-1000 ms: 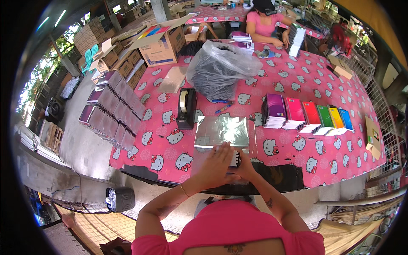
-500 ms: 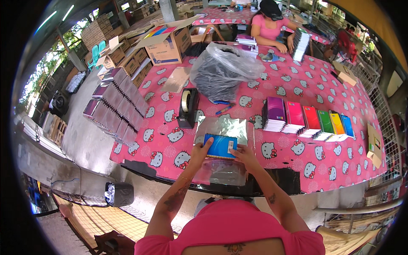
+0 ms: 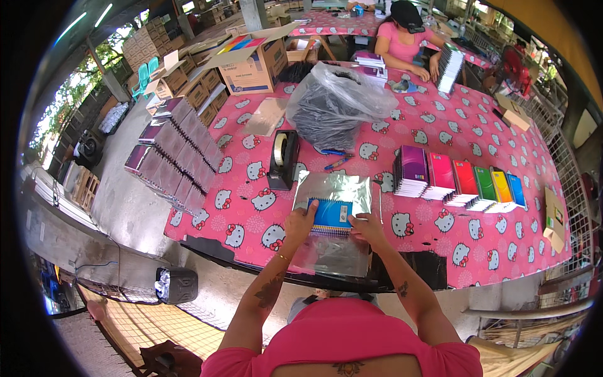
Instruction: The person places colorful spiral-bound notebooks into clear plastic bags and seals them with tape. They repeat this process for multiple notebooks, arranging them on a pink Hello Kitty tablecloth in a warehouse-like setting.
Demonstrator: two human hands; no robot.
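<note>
A stack of spiral notebooks with a blue cover (image 3: pixel 328 213) lies on a sheet of clear plastic (image 3: pixel 333 181) at the near edge of the table. My left hand (image 3: pixel 299 223) grips the stack's left end, thumb on the cover. At the other end, my right hand (image 3: pixel 368 229) is closed on the near right corner, beside a white label. Wire coils show along the stack's near side. More clear plastic (image 3: pixel 339 256) spreads toward me, below the notebooks. Just beyond the sheet, left of centre, stands a black tape dispenser (image 3: pixel 282 160) with a roll of tape.
Notebook stacks in several colours (image 3: pixel 461 182) stand to the right. Wrapped notebook piles (image 3: pixel 173 154) rise at the left edge. A big plastic bag of black items (image 3: pixel 330 107), pens (image 3: pixel 337 163) and an open carton (image 3: pixel 254 66) lie farther back. A co-worker (image 3: pixel 408 44) sits across the table.
The notebook stack has tilted slightly, showing more of its coils on the near side. Both hands still hold it. The whole view has shifted a little.
</note>
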